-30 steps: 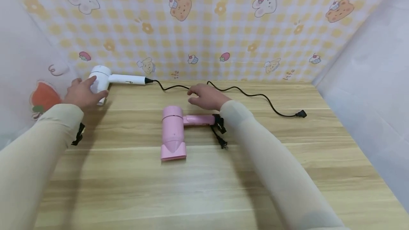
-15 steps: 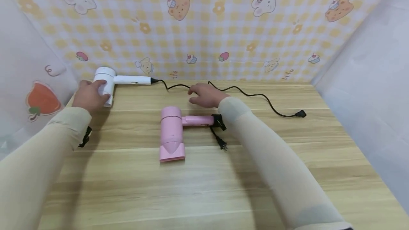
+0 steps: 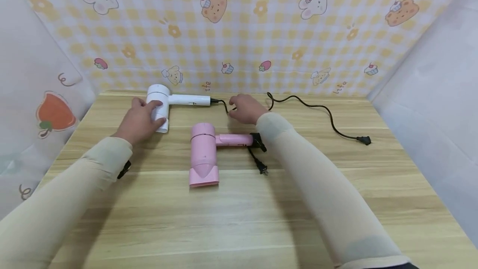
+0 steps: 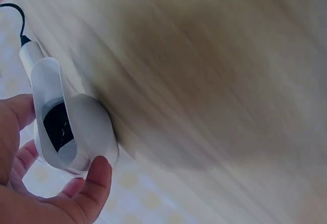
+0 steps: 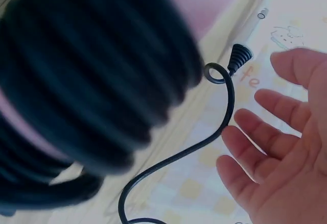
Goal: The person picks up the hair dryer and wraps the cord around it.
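Note:
A white hair dryer [image 3: 157,94] lies at the back left of the table, its handle pointing right. My left hand [image 3: 138,123] grips its barrel near the nozzle, thumb and fingers on opposite sides; the left wrist view looks into the nozzle [image 4: 47,78]. From the handle's end, a black cord [image 3: 310,105] runs behind my right hand [image 3: 246,109] and on to a plug [image 3: 364,140] at the right. That hand hovers by the cord with loosely bent, spread fingers and nothing in them. In front lies a pink hair dryer [image 3: 203,150], untouched, between the two forearms.
The pink dryer's cord is wound in a thick black coil [image 5: 97,76] at its handle, with a two-pin plug [image 3: 262,167] beside it. A checked cartoon backdrop [image 3: 231,32] rises behind the wooden table [image 3: 239,223]; pale side walls [image 3: 440,94] flank it.
My left hand has slid the white hair dryer rightward and slightly nearer. Its cord and plug have shifted right too, with a loop in the cord. My right hand has moved slightly right.

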`<state>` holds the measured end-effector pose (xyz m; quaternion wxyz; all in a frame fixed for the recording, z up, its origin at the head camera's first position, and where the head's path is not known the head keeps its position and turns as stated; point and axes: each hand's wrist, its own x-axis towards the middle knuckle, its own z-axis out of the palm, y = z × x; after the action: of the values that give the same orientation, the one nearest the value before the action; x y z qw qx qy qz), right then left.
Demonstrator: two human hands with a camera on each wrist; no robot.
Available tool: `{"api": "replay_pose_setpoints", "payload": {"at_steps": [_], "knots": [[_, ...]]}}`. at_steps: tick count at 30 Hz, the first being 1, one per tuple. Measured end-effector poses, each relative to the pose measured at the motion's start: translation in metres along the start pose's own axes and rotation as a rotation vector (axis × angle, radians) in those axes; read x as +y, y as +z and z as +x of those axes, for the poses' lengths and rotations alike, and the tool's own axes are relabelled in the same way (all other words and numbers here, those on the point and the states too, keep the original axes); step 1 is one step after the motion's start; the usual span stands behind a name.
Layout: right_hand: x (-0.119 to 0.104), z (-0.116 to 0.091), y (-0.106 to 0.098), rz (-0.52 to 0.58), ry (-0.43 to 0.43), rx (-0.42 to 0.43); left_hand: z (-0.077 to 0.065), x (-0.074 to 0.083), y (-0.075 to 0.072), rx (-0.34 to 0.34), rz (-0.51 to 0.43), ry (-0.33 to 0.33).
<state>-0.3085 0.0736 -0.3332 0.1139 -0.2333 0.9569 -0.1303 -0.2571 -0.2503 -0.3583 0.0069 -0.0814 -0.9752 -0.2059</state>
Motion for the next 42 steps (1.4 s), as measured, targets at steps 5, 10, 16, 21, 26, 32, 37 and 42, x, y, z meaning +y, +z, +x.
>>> {"api": "replay_pose_setpoints", "payload": {"at_steps": [5,10,16,21,26,32,37,42], "knots": [[0.007,0.002,0.003,0.0,0.019,0.001,-0.01,0.013,0.003,-0.041,0.034,0.037],[0.009,0.003,0.008,-0.001,0.04,-0.108,-0.015,0.022,-0.003,-0.091,0.079,0.074],[0.007,0.006,0.01,-0.048,0.054,-0.196,0.004,0.031,-0.013,-0.079,0.087,0.141],[0.011,0.011,0.013,-0.084,0.065,-0.196,0.034,0.038,-0.007,-0.108,0.059,0.126],[0.014,0.015,0.018,-0.103,0.054,-0.189,0.053,0.039,0.009,-0.215,0.105,-0.007],[0.016,0.016,0.019,-0.021,0.06,-0.12,0.056,0.041,0.018,-0.142,0.161,-0.059],[0.022,0.012,0.014,0.259,0.087,0.018,0.05,0.044,0.012,-0.068,0.089,-0.087],[0.02,-0.006,-0.002,0.614,0.081,0.154,0.036,0.057,-0.01,0.066,0.018,-0.068]]}}
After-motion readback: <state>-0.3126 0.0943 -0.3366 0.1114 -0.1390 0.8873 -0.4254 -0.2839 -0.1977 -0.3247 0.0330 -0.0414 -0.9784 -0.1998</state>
